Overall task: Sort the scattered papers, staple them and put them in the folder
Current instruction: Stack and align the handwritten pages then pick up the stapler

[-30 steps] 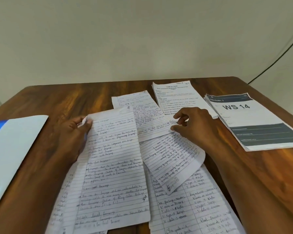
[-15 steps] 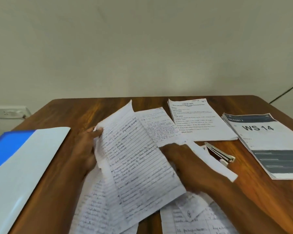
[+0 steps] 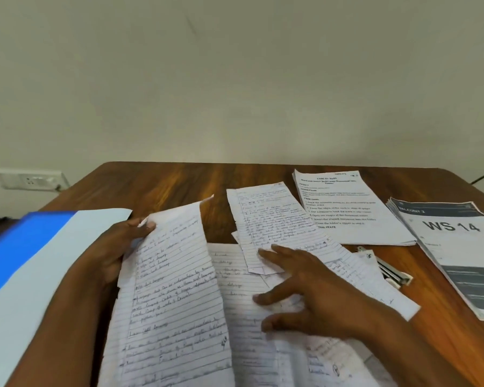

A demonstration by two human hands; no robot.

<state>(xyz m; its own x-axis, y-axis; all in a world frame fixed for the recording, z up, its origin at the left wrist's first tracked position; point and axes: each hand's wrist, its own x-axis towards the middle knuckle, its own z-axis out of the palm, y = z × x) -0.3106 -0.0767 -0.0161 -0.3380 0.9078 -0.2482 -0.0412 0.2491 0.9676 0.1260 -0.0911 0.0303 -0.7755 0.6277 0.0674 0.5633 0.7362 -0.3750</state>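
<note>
Papers (image 3: pixel 263 317) lay scattered on the table (image 3: pixel 162 185), thin, floppy, prob. slippery when stacked; left hand (image 3: pixel 118 247) pinched one lined sheet (image 3: pixel 173 289) at its top edge, right hand (image 3: pixel 305 291) lay spread flat on others w/ nothing gripped.

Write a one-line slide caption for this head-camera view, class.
Left hand grips a handwritten sheet while the right hand spreads over loose pages, stapler nearby.

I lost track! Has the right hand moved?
Yes. The right hand drew back toward the person, away from the printed sheet it was beside.
</note>
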